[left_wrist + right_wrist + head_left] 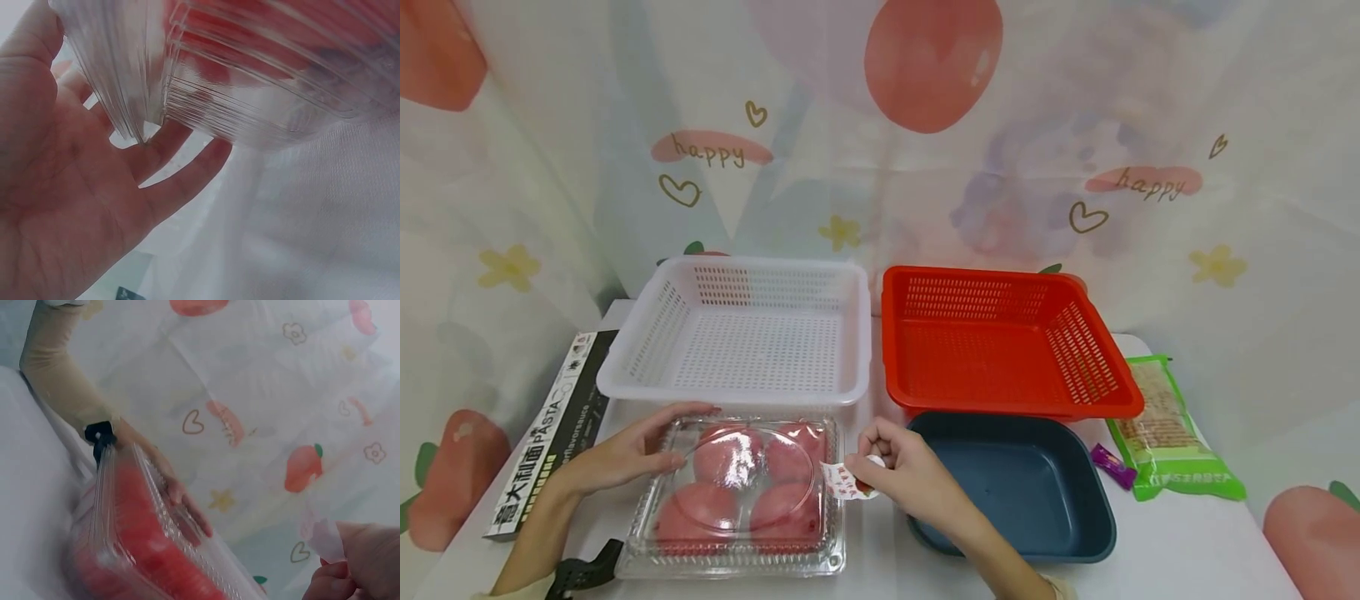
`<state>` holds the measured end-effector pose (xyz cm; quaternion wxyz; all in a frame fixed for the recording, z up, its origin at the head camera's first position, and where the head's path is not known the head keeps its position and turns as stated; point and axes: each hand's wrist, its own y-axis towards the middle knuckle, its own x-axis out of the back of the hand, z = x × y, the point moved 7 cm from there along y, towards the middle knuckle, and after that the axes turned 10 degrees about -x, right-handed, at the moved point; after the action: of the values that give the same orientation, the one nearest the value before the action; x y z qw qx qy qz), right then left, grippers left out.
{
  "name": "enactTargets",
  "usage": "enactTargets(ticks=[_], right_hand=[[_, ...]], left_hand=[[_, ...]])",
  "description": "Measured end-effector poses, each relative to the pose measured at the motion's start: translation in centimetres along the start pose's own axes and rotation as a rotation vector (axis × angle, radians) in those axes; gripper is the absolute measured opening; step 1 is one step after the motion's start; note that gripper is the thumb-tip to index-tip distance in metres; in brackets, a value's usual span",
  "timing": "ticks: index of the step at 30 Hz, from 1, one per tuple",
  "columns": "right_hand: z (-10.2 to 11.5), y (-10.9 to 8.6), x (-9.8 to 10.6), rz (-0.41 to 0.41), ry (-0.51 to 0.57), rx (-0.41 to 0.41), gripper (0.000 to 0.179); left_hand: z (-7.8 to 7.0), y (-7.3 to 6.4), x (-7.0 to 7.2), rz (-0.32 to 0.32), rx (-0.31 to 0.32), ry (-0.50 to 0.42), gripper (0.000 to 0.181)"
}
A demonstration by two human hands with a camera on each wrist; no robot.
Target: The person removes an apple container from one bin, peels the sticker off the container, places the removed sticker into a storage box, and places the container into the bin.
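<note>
A clear plastic clamshell box (647, 508) holds several round red fruits (696, 512). My left hand (628, 450) grips its left side. The thumb lies over the lid, and in the left wrist view the fingers (187, 181) reach round the ribbed edge. To the right of the box, my right hand (910, 475) pinches a small white label (841, 482) with red print between thumb and curled fingers. The label's left end overlaps the box's right edge in the head view. In the right wrist view the label (326, 539) sticks out past the fingertips, pale and blurred.
Behind the box stands a white basket (734, 396), with a red basket (1011, 408) beside it. A dark blue basin (1015, 500) sits right of my right hand. A black pasta box (550, 433) lies far left; a purple packet (1112, 465) and green-edged food bag (1172, 433) lie right.
</note>
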<state>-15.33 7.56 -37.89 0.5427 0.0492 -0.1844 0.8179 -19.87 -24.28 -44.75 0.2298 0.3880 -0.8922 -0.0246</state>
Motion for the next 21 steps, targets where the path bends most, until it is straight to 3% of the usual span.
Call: enactTargets(ticks=[7, 13, 21], right_hand=[[-2.7, -0.5, 4.7, -0.126, -0.115, -0.084, 0.022], [-4.6, -1.7, 8.4, -0.274, -0.288, -0.141, 0.023], [-6.3, -2.5, 10.5, -0.355, -0.549, -0.144, 0.021]], left_hand=[[0.2, -0.1, -0.2, -0.002, 0.017, -0.019, 0.059], [0.2, 0.1, -0.4, 0.026, -0.002, -0.037, 0.06], [-0.2, 0.0, -0.3, 0.025, -0.034, -0.055, 0.06]])
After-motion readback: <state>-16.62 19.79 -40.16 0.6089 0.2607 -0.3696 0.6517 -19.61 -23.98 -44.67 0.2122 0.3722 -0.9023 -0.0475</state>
